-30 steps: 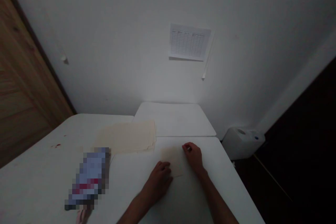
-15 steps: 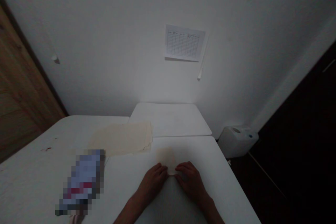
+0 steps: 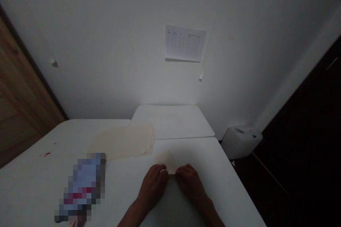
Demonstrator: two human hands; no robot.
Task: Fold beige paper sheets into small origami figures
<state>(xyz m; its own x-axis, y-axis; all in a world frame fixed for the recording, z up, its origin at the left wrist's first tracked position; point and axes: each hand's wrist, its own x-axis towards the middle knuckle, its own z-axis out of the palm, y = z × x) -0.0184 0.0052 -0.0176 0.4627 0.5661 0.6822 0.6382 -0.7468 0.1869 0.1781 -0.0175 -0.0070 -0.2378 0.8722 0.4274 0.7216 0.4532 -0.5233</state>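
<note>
A small cream sheet, thin like paper, lies on the white table in front of me. My left hand pinches its near left edge, fingers curled in. At the near right edge, my right hand is closed on it with thumb and fingers together. Between the hands the near edge looks folded or rolled up. A stack of larger cream sheets rests on the table to the left, beyond my left hand.
A blurred-out blue and red item lies at the left. A printed chart hangs on the wall ahead. On the floor at the right stands a white plastic container, and a wooden panel borders the left.
Both hands have shifted slightly at the sheet's near edge, and the left thumb and fingers have changed position. The sheet is turned a little. The view has tilted slightly.
</note>
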